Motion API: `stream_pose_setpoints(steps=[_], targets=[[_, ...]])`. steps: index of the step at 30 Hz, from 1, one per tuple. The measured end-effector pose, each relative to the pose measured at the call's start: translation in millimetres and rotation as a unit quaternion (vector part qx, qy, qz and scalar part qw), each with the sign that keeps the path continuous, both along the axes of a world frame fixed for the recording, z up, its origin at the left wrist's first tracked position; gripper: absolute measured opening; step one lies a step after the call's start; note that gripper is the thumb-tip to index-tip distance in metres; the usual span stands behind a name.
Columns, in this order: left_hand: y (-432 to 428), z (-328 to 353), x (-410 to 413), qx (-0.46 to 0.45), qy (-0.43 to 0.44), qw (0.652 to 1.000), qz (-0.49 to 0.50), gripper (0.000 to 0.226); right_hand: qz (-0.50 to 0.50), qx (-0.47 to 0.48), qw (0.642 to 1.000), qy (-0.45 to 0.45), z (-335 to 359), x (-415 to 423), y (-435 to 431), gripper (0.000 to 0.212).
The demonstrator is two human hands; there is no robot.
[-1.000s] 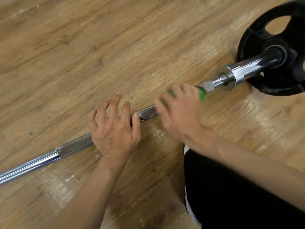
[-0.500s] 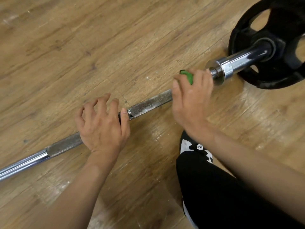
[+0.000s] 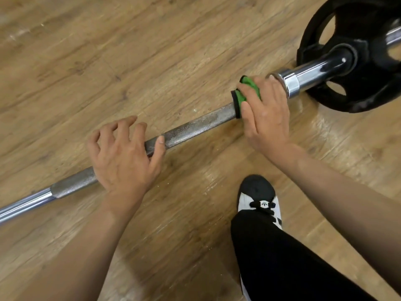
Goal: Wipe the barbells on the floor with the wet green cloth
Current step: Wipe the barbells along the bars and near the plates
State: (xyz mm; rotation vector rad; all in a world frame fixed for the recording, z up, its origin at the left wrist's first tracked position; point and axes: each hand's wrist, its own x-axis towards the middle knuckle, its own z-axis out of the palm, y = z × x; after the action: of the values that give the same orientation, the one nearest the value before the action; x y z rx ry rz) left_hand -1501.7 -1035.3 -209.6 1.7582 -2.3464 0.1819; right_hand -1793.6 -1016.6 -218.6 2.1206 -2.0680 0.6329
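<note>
A steel barbell (image 3: 195, 126) lies slantwise on the wooden floor, from lower left to upper right. Its knurled grey shaft ends in a chrome sleeve (image 3: 303, 78) that carries a black weight plate (image 3: 364, 61). My right hand (image 3: 265, 115) is wrapped over the shaft just short of the sleeve collar, pressing the green cloth (image 3: 243, 95) around the bar. The cloth has a dark edge and shows only at my fingertips. My left hand (image 3: 124, 158) rests on the knurled part lower left, fingers spread and curled over it, thumb against the bar.
My right foot in a black and white shoe (image 3: 259, 196), with a black trouser leg (image 3: 288, 261), stands on the wooden floor (image 3: 108, 51) close below the bar. Wet streaks shine on the boards near the shoe.
My right hand slid the green cloth up the shaft to the right, from mid-bar to the sleeve collar. My left hand stayed on the knurled part.
</note>
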Motion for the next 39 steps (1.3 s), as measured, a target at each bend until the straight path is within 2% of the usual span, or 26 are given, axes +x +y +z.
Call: stream_pose_setpoints(steps=[3, 5, 9, 13, 15, 18, 23, 24, 27, 29, 31, 36, 39], targets=[[-7, 0, -1, 0.004, -0.003, 1.000, -0.001, 0.070, -0.121, -0.014, 0.990, -0.071, 2, 31, -13, 0.052], [-10, 0, -1, 0.005, -0.009, 1.000, -0.004, 0.073, -0.125, -0.017, 0.986, -0.108, 6, 70, -16, 0.050], [-16, 0, 2, -0.011, -0.011, 1.000, -0.017, 0.069, 0.053, 0.039, 0.993, -0.096, 12, 119, -3, 0.054], [-20, 0, 2, -0.016, -0.016, 1.000, -0.019, 0.069, 0.190, 0.042, 0.981, 0.013, 2, 74, -9, 0.057], [-21, 1, 3, -0.004, -0.014, 1.000, -0.024, 0.072, 0.148, 0.019, 0.988, 0.033, -4, 36, -14, 0.054], [-23, 2, 3, 0.000, -0.016, 1.000, -0.021, 0.075, 0.019, -0.002, 1.000, -0.010, -4, 6, -18, 0.052], [-26, 1, 1, -0.012, -0.021, 0.999, -0.026, 0.071, -0.154, -0.014, 0.981, -0.120, 7, 57, -28, 0.051], [-26, 1, 1, -0.012, -0.020, 0.999, -0.025, 0.071, -0.141, -0.004, 0.982, -0.125, 8, 76, -25, 0.052], [-29, 0, 2, -0.016, -0.021, 0.999, -0.023, 0.069, 0.017, 0.046, 0.993, -0.109, 11, 122, -14, 0.056], [-31, 0, 2, -0.018, -0.022, 0.999, -0.028, 0.068, 0.094, 0.057, 0.991, -0.079, 11, 123, -13, 0.058], [-35, 1, 3, -0.017, -0.028, 0.999, -0.027, 0.067, 0.126, 0.045, 0.990, -0.037, 6, 98, -20, 0.057], [-43, 3, 3, -0.013, -0.026, 0.999, -0.018, 0.070, -0.039, -0.011, 0.999, -0.034, 0, 17, -34, 0.044], [-49, 5, 2, -0.014, -0.016, 0.999, -0.027, 0.068, -0.122, 0.004, 0.991, -0.054, 7, 37, -45, 0.041]])
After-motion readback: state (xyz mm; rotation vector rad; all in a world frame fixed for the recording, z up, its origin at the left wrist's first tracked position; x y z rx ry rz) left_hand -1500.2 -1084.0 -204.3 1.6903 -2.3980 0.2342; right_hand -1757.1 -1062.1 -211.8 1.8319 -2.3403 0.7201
